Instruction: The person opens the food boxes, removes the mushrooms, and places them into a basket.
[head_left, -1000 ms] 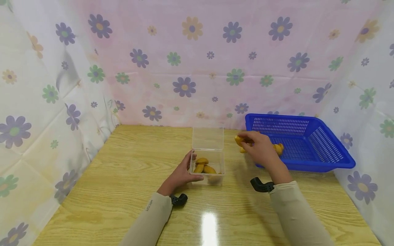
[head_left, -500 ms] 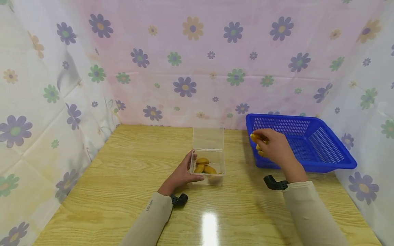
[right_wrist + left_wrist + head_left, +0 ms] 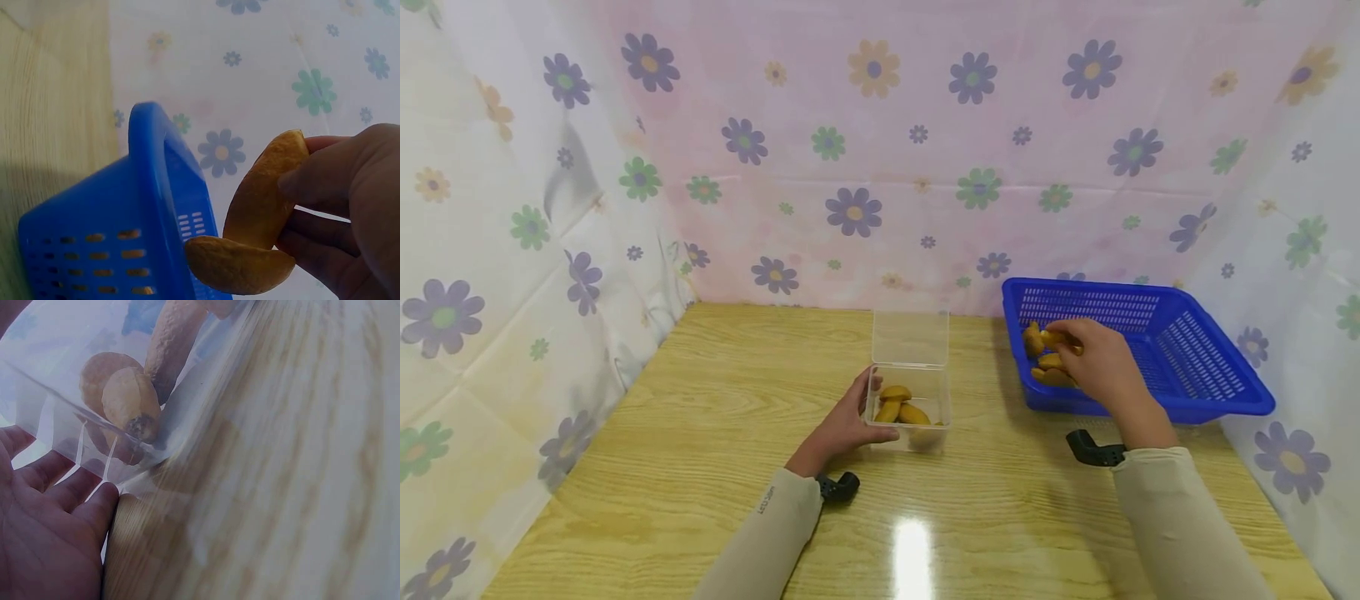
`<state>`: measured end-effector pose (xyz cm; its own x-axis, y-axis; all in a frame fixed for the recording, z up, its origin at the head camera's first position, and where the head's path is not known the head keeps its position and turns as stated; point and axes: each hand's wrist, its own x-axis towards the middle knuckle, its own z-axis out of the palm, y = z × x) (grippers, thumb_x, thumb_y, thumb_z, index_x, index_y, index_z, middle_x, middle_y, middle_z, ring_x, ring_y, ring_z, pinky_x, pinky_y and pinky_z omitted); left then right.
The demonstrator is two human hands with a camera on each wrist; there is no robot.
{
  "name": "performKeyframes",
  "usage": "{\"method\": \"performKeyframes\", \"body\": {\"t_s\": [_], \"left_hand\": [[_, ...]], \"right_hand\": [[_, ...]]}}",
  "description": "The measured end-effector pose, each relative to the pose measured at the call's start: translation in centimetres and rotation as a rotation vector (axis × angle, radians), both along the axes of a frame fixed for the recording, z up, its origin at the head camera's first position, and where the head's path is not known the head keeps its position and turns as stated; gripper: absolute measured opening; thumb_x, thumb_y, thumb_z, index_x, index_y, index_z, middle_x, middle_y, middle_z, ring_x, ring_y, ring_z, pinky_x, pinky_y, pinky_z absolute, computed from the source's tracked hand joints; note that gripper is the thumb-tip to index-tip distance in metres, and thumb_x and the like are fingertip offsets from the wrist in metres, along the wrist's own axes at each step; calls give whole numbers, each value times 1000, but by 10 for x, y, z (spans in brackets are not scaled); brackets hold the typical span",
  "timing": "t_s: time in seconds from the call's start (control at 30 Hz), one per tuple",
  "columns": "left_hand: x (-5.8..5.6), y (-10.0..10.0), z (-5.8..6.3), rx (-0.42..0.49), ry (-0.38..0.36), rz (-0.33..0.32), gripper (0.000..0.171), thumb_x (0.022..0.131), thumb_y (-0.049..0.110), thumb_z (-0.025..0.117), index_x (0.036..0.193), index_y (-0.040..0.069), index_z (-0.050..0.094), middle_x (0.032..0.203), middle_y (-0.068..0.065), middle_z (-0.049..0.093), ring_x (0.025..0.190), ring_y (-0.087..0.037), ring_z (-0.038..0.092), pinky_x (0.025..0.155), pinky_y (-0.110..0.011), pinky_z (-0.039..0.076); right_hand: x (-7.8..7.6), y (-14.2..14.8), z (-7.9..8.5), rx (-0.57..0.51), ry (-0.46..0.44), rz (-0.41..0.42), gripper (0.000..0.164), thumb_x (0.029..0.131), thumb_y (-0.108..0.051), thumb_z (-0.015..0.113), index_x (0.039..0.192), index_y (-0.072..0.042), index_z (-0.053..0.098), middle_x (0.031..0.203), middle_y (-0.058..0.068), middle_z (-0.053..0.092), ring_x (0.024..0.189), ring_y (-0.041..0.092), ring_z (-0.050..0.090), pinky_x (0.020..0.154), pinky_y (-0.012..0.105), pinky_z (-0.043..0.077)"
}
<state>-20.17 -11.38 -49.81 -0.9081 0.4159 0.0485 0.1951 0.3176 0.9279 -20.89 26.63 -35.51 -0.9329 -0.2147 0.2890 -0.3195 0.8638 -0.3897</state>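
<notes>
My left hand [image 3: 842, 423] grips a clear plastic box [image 3: 938, 385] at its left side, thumb along the front and fingers on the side wall. Its clear lid [image 3: 911, 337] stands open at the back. Inside lie several yellow-brown mushrooms [image 3: 895, 393], seen through the wall in the left wrist view. Over the left part of a blue plastic basket [image 3: 1157, 407], my right hand [image 3: 1101, 367] pinches a mushroom [image 3: 262, 200] by its stem, cap downward. Several more mushrooms [image 3: 1051, 377] lie in the basket's left end, partly hidden behind the hand.
The wooden table [image 3: 700, 467] carries the box in the middle and the basket at the right. A flower-printed cloth [image 3: 850, 150] hangs behind and along both sides. The basket's raised rim [image 3: 147, 134] stands between the right hand and the bare tabletop on its left.
My right hand has moved right, from beside the basket's left edge to over its inside, still pinching the mushroom. The left hand and the box have stayed in place.
</notes>
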Motion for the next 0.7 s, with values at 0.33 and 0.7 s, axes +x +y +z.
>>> {"method": "performKeyframes", "body": {"t_s": [0.33,0.7], "left_hand": [[1,1,2,-14,-17,0,112,79,33,82,156,31,1,160,-6,22,151,-24,16,121,-46,19],[3,1,11,-35,-37,-18,114,80,33,81,157,25,-2,161,-10,19,150,-29,14,120,-49,21]], "right_hand": [[-4,16,-11,75,-48,-35,29,100,-16,54,126,-5,64,117,23,63,105,42,58,87,59,48],[-6,26,-14,97,-40,-54,31,101,-19,53,127,-6,64,121,25,60,106,46,57,84,59,48]]}}
